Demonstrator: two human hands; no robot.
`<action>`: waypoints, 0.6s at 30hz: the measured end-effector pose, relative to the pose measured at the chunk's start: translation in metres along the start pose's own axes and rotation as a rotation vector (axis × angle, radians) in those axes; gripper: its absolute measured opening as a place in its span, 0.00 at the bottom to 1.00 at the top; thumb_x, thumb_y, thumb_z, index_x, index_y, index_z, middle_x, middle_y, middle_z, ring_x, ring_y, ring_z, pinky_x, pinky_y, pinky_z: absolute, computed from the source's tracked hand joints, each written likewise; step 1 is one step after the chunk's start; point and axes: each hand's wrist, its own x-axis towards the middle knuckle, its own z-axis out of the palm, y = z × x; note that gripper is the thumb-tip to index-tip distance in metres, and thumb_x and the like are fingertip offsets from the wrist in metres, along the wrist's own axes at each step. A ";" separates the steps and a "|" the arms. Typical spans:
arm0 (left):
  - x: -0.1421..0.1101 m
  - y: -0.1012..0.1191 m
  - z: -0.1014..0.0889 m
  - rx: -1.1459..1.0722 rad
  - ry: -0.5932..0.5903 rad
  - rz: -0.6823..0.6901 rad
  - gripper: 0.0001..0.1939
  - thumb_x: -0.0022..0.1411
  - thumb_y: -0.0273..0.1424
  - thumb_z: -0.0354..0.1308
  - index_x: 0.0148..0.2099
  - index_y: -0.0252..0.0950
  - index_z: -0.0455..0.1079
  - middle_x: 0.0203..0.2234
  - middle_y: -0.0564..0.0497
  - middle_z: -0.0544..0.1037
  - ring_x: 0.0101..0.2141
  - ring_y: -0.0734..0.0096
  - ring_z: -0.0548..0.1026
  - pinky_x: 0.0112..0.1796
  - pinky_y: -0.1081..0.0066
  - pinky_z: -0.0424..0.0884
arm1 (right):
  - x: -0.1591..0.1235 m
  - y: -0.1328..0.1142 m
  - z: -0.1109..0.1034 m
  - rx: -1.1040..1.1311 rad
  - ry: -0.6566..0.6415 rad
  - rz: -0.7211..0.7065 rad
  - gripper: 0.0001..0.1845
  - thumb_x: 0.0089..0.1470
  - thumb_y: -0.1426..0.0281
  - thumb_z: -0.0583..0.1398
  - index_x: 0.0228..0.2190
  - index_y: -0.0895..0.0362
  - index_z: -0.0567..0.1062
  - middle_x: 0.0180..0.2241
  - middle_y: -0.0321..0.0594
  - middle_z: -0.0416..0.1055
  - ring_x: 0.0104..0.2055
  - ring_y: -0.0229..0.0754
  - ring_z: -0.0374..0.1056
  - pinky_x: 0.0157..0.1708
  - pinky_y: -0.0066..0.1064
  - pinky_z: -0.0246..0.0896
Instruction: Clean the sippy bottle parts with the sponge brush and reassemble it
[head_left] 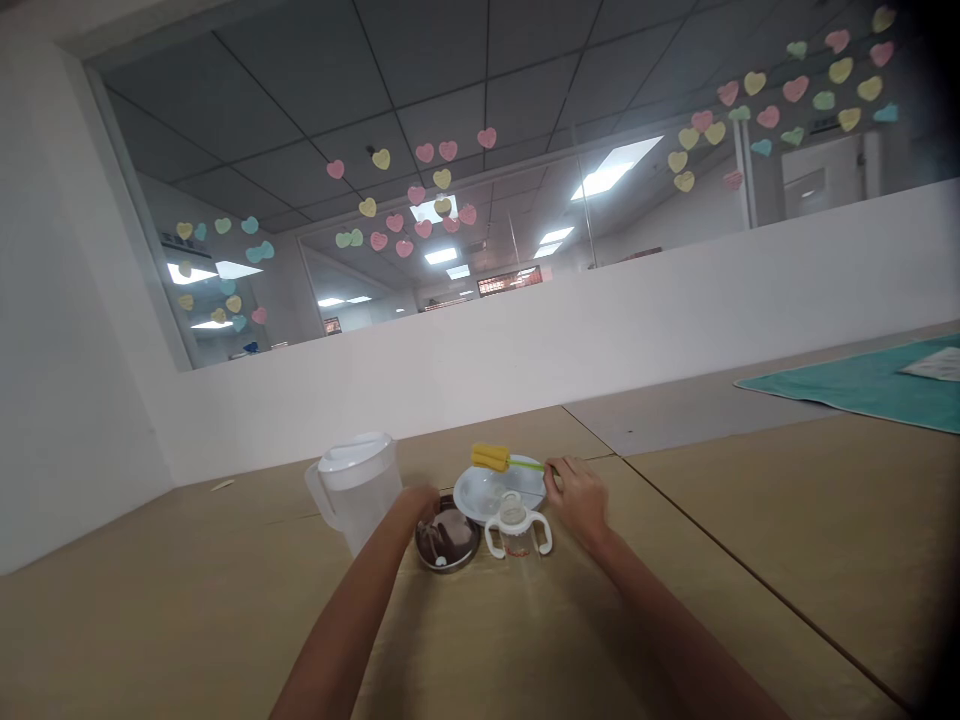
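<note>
At lower centre, the right hand (576, 497) is gripping the brush (490, 458), whose yellow head is pointing left, by the bowl (466, 494); the left hand (422, 504), grip unclear, is meeting the dish's (450, 569) upper-left edge.

Forward head view across table (187, 620)

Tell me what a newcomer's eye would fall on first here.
Probably the yellow sponge brush with a green handle, held in the right hand and seen against the far rim of the round white bowl. Next come the pastel heart-shaped notes scattered across the glass window up top, then the clear bottle with two white handles, standing in front of the bowl.
</note>
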 end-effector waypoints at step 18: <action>-0.019 0.004 -0.007 -0.013 -0.028 0.005 0.14 0.61 0.35 0.54 0.46 0.33 0.67 0.43 0.48 0.72 0.42 0.67 0.71 0.43 0.62 0.70 | -0.002 0.001 0.002 -0.018 -0.017 0.008 0.10 0.56 0.71 0.53 0.28 0.56 0.73 0.25 0.37 0.70 0.30 0.38 0.62 0.32 0.28 0.48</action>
